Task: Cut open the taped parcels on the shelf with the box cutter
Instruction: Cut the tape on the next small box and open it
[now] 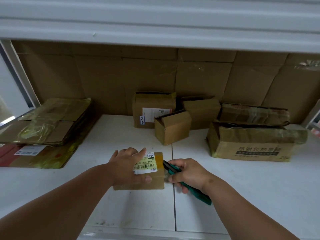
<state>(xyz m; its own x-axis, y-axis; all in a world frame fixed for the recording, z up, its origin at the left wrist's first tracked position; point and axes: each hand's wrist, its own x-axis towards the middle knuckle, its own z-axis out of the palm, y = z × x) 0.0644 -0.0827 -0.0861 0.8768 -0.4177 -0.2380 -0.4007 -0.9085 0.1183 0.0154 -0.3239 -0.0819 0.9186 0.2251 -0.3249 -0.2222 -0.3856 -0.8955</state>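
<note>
White shelving fills our head view, a pale shelf (pixel 242 187) backed by brown cardboard sheets (pixel 103 75) under another white board above. Near the front edge we see a small taped parcel (pixel 138 185) with a yellow-and-white shipping label (pixel 147 163) on top. Our left hand (pixel 128 167) lies flat over the parcel's top, fingers straight and spread, thumb along the near edge, pressing it down. Our right hand (pixel 187 174) curls round a green box cutter (pixel 174 170), whose dark front end touches the parcel's right side at the upper edge (the blade itself is too small to make out); the green handle sticks out behind the wrist. Further back stand an upright labelled box (pixel 152 108), a small open box (pixel 171 129) just in front of it, and another open box (pixel 202 110) beside them. To the right sits a wide printed carton (pixel 254 146), its top flaps raised. On the left we see a stack of flattened cartons (pixel 46 122) covered in yellowish tape.
</note>
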